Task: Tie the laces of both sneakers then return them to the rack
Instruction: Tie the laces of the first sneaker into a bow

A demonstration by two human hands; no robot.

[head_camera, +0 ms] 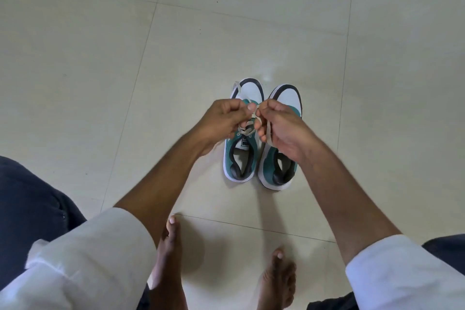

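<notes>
Two green and white sneakers stand side by side on the tiled floor, toes pointing away from me. Over the left sneaker (241, 156) my left hand (224, 121) and my right hand (281, 128) each pinch a strand of its cream lace (247, 128). The two hands nearly touch above the tongue. One lace loop sticks out past the left hand near the toe. My right hand covers the middle of the right sneaker (281, 171), so its lace is hidden.
Pale floor tiles (176, 58) with thin grout lines spread all around the shoes. My bare feet (168, 259) stand just in front of the heels of the sneakers, with dark trousers and white sleeves at the frame's lower corners. No rack is in view.
</notes>
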